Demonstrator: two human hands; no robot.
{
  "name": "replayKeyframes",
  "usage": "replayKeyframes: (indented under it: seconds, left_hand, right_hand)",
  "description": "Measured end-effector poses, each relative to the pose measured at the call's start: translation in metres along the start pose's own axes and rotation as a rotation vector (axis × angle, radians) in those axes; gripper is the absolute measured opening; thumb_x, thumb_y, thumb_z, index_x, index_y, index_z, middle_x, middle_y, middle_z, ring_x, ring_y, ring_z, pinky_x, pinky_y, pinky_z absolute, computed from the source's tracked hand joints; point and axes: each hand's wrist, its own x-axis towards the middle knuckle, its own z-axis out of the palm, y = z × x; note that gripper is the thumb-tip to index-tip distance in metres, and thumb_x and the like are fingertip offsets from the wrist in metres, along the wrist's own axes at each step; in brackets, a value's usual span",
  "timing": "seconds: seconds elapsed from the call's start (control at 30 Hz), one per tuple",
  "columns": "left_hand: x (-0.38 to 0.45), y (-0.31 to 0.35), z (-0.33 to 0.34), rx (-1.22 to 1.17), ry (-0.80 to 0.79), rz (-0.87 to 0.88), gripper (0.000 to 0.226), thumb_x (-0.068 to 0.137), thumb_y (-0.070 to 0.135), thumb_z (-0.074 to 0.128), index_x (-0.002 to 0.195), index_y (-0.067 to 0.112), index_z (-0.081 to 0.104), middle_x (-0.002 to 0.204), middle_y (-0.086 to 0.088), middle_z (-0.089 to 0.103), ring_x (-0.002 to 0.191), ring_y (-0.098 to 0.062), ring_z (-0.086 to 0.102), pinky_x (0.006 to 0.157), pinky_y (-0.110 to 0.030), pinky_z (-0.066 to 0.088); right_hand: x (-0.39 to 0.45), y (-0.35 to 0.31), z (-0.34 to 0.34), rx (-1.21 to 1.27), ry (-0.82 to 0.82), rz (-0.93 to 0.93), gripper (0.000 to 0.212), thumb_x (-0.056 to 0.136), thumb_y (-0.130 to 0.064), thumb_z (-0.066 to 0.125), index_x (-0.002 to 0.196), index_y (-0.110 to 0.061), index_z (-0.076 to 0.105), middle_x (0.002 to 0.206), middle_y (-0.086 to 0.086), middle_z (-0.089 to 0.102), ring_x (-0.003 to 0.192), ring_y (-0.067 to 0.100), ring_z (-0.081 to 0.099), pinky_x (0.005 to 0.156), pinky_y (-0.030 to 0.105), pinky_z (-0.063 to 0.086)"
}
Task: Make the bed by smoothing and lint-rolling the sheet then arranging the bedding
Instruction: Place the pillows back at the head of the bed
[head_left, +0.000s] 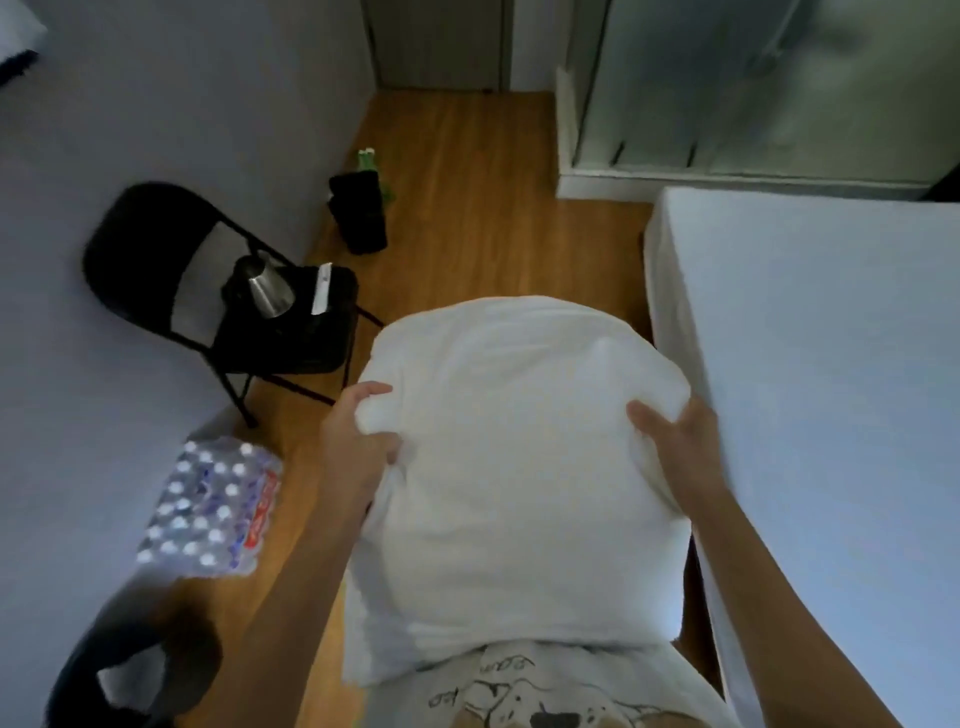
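A plump white pillow (514, 457) is held in front of my chest, above the wooden floor beside the bed. My left hand (358, 441) grips a bunched fold on its left side. My right hand (675, 441) clasps its right edge, fingers pressed into the fabric. The bed (831, 364) stands to the right, covered with a flat white sheet. The lint roller (320, 295) looks to be the white object lying on the chair seat.
A black folding chair (156, 260) by the left wall carries a metal cup (265, 286). A pack of water bottles (208, 509) lies on the floor at left. A black bin (358, 213) sits further back. A frosted glass enclosure (753, 88) stands behind the bed.
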Motion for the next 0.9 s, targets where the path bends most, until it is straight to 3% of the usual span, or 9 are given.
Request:
replayKeyframes:
  seconds: [0.07,0.17,0.2,0.27,0.43,0.63,0.7,0.77,0.9]
  left_hand:
    - [0.043,0.018,0.021,0.013,-0.052,0.034,0.056,0.057,-0.010,0.058,0.106,0.019,0.060,0.098,0.000,0.056,0.087,-0.015,0.051,0.061,-0.019,0.041]
    - [0.102,0.035,0.057,-0.011,-0.079,0.016,0.058,0.064,-0.023,0.051,0.111,0.009,0.059,0.094,0.010,0.053,0.081,-0.002,0.049,0.055,-0.010,0.041]
    - [0.124,0.040,0.071,-0.015,-0.085,-0.008,0.058,0.065,-0.023,0.050,0.112,0.010,0.059,0.094,0.013,0.051,0.081,-0.001,0.047,0.056,-0.012,0.041]
    - [0.173,0.053,0.099,-0.012,-0.078,-0.048,0.059,0.064,-0.021,0.051,0.112,0.013,0.058,0.094,0.013,0.051,0.083,-0.003,0.046,0.060,-0.019,0.038]
    - [0.300,0.109,0.170,-0.027,-0.006,-0.053,0.059,0.062,-0.016,0.051,0.109,0.018,0.060,0.099,0.005,0.055,0.090,-0.015,0.049,0.066,-0.023,0.038]
    - [0.416,0.171,0.261,-0.079,-0.048,-0.067,0.056,0.066,-0.016,0.051,0.110,0.017,0.059,0.094,0.017,0.051,0.084,-0.003,0.045,0.063,-0.023,0.037]
    - [0.447,0.183,0.286,-0.084,-0.056,-0.092,0.055,0.066,-0.018,0.050,0.107,0.017,0.060,0.093,0.015,0.052,0.081,-0.003,0.047,0.060,-0.023,0.038]
    - [0.484,0.192,0.316,-0.066,-0.083,-0.101,0.056,0.064,-0.016,0.051,0.105,0.021,0.062,0.098,0.008,0.055,0.083,-0.009,0.049,0.058,-0.025,0.040]
    - [0.572,0.210,0.390,0.013,-0.190,-0.111,0.055,0.068,-0.011,0.056,0.111,0.024,0.061,0.114,0.002,0.051,0.099,-0.023,0.048,0.064,-0.026,0.042]
  right_hand:
    - [0.029,-0.007,0.004,0.039,0.083,0.023,0.042,0.077,-0.026,0.077,0.114,-0.013,0.061,0.098,-0.003,0.066,0.092,0.018,0.063,0.080,0.030,0.049]
    - [0.082,-0.009,0.015,0.068,0.139,0.022,0.031,0.082,-0.013,0.073,0.109,-0.021,0.061,0.091,-0.015,0.064,0.084,0.001,0.061,0.071,0.021,0.047]
    - [0.102,-0.010,0.021,0.073,0.150,0.030,0.028,0.083,-0.012,0.072,0.107,-0.021,0.061,0.089,-0.016,0.064,0.082,-0.001,0.060,0.068,0.018,0.047]
    - [0.151,-0.014,0.031,0.098,0.167,0.054,0.024,0.083,-0.013,0.072,0.105,-0.018,0.064,0.087,-0.011,0.067,0.080,0.003,0.063,0.061,0.017,0.047]
    - [0.304,-0.059,0.045,0.149,0.194,0.068,0.029,0.081,-0.018,0.074,0.108,-0.012,0.064,0.093,-0.003,0.069,0.086,0.012,0.065,0.066,0.026,0.049]
    - [0.467,-0.112,0.029,0.019,0.155,0.026,0.028,0.079,-0.021,0.076,0.102,-0.012,0.063,0.094,0.003,0.068,0.083,0.020,0.064,0.067,0.029,0.048]
    - [0.502,-0.116,0.024,-0.007,0.165,0.050,0.043,0.070,-0.037,0.075,0.103,-0.012,0.062,0.095,0.002,0.068,0.084,0.019,0.063,0.070,0.030,0.048]
    - [0.537,-0.120,0.019,-0.011,0.196,0.080,0.052,0.063,-0.044,0.070,0.105,-0.014,0.063,0.092,-0.003,0.068,0.081,0.015,0.063,0.068,0.029,0.048]
    - [0.613,-0.122,0.018,0.007,0.281,0.164,0.044,0.065,-0.040,0.067,0.100,-0.014,0.064,0.088,-0.004,0.067,0.080,0.014,0.064,0.061,0.026,0.046]
